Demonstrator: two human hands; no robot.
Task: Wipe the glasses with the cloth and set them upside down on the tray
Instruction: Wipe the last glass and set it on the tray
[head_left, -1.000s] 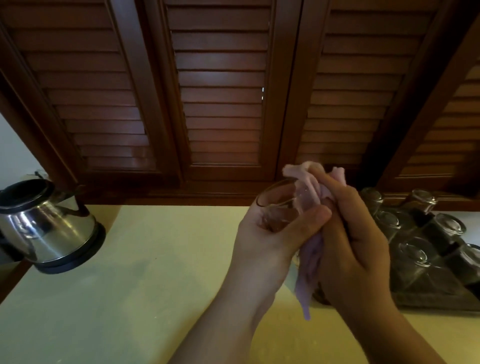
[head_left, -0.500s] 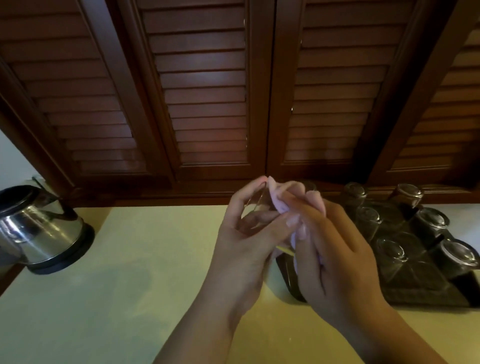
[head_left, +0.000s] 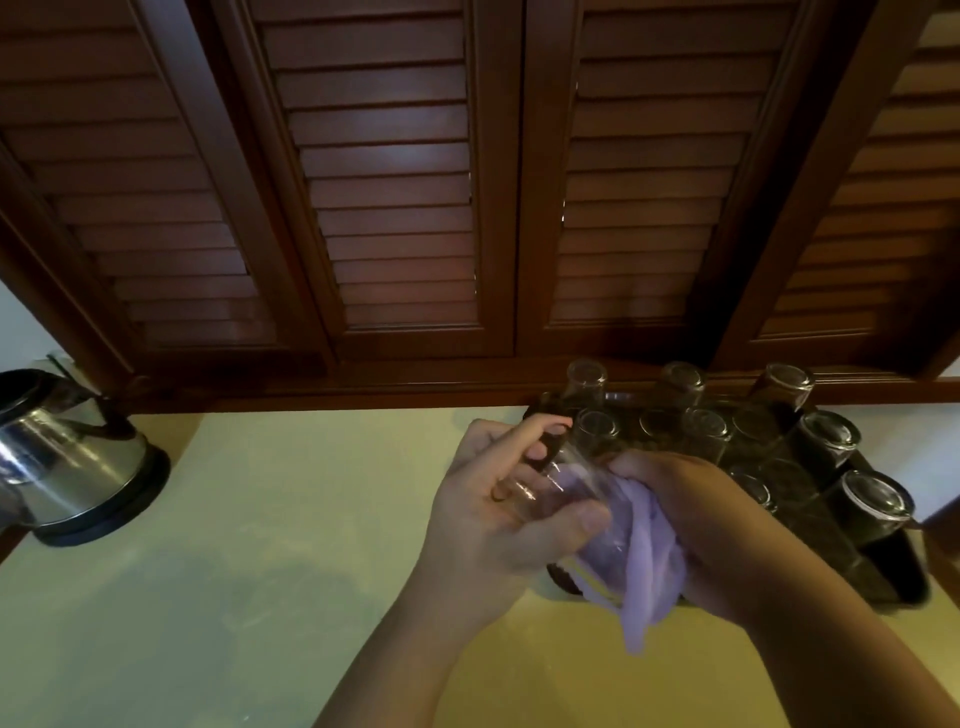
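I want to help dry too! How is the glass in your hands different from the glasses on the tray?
The held glass lies tilted on its side; the tray glasses stand upside down. The held glass has the purple cloth against it; the tray glasses stand bare on the dark tray. All are clear tumblers.

We are losing the near left corner of the tray (head_left: 883, 582) behind our right hand (head_left: 727, 535), which is also covering much of the cloth (head_left: 649, 571). Our left hand (head_left: 498, 514) is hiding part of the glass (head_left: 566, 483). The kettle (head_left: 67, 457) is getting cut off at the left edge, and the frame is cropping both forearms.
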